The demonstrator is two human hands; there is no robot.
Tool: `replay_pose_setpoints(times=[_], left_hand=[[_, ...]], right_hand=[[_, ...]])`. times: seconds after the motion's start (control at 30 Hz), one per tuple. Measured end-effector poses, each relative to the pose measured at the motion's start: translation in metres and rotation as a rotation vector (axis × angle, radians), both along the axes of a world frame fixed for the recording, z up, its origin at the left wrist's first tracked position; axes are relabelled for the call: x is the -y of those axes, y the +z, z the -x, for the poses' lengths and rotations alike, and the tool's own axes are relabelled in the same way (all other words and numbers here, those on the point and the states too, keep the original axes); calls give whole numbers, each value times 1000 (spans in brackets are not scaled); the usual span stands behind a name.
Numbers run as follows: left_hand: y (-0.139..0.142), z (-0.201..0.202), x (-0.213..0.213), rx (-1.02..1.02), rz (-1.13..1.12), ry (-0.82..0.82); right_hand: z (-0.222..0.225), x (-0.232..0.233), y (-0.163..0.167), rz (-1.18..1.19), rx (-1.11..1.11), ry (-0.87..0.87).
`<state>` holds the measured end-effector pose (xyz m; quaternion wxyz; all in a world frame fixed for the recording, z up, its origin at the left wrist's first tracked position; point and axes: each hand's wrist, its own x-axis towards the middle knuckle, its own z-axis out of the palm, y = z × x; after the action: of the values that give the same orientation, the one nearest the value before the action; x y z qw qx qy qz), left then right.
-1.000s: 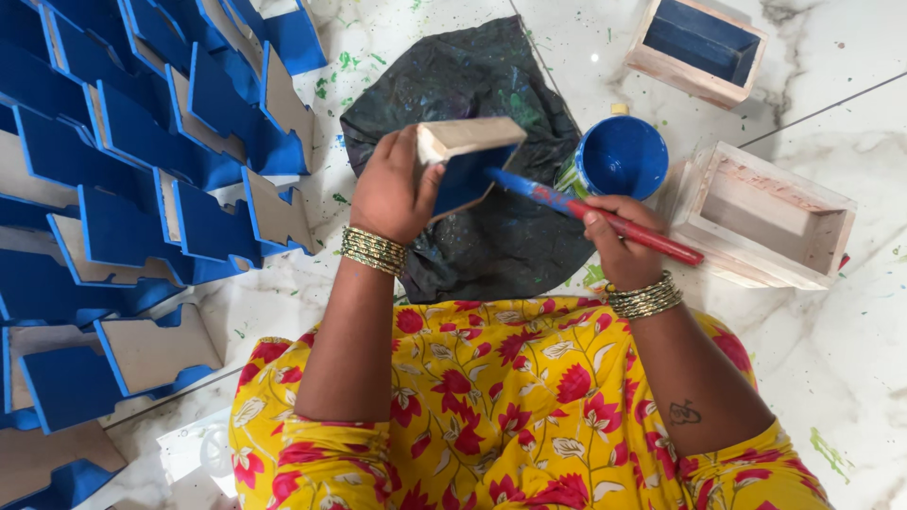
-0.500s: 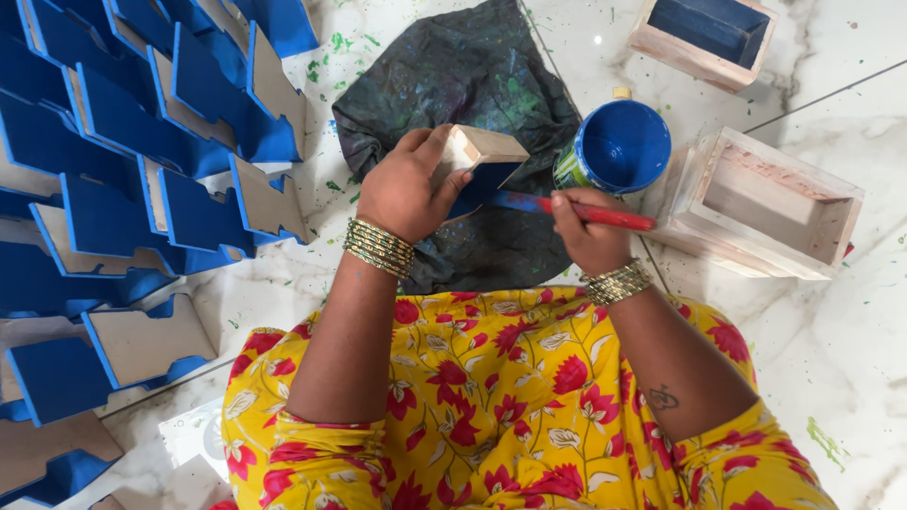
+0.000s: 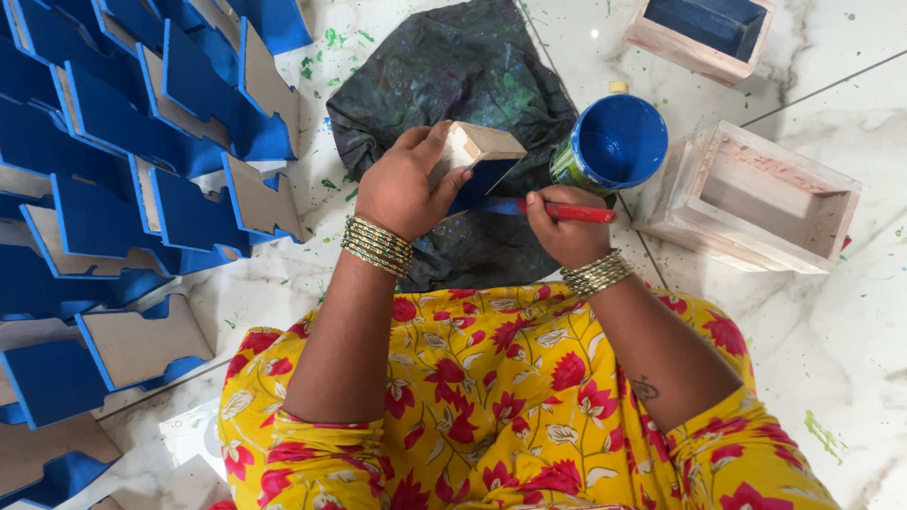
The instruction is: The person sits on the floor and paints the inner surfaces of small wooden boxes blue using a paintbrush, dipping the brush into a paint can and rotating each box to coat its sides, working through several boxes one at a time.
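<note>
- Since the earlier frame, our left hand [image 3: 402, 184] has tilted the wooden piece [image 3: 477, 151] it is grasping; right hand [image 3: 565, 227] grasping the red-handled brush [image 3: 576, 213].
- Brush tip is hidden behind the piece.

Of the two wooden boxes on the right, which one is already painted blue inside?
The far box at the top edge is blue inside. The nearer box, beside the blue paint cup, is still bare pale wood inside.

Light: bright and even, like daylight.
Glare: a small white shine on the marble floor [image 3: 593, 33] near the top.
Shadows: soft and short, under the blue boards [image 3: 123, 142].
Sharpness: clear all over, no blur.
</note>
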<state>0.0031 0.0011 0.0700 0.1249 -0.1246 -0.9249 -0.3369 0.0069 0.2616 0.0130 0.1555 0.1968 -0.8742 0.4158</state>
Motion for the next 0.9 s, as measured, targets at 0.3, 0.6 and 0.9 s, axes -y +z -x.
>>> replay_pose_setpoints(times=[0.3,0.6,0.9], left_hand=[[-2,1,6,-13,-18,12],[-3,1,2,-9,-26,4],[-5,3,1,23,-19,24]], right_hand=[[1,-22,17,-100,-65,-1],[6,-5,12,-65,-1,86],[-1,1,17,-47,-140,125]])
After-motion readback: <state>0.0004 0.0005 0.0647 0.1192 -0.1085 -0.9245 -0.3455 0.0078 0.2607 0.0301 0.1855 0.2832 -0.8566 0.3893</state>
